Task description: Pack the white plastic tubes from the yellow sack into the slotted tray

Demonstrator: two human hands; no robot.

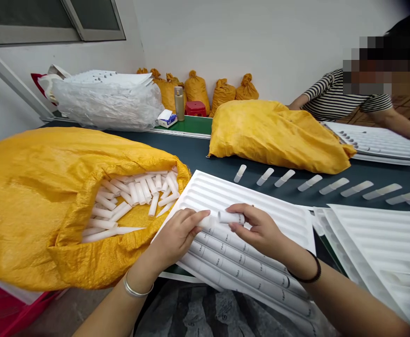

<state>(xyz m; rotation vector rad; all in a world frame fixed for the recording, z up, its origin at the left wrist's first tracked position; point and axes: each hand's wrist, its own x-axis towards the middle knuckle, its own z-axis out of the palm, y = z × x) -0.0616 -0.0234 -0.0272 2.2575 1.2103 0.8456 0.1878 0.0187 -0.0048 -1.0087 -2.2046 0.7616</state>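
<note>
My left hand (180, 236) pinches a short translucent white tube (207, 222), mostly covered by the fingers. Facing it, my right hand (255, 227) grips a white printed tube (230, 217) with its open end turned to the left. A small gap lies between the two pieces. Both hands are above a white grooved tray (247, 199). Its nearer grooves hold rows of white tubes with dark print (233, 269), while the farther grooves show bare. To the left, an open yellow woven sack (85, 154) contains many loose white tubes (143, 192).
Translucent tubes (327, 186) lie in a line along the dark belt (194, 152). A second yellow sack (271, 133) sits across it. Stacked white trays (376, 234) are at right. Opposite, a person in a striped top (331, 96) reaches over more trays (383, 140).
</note>
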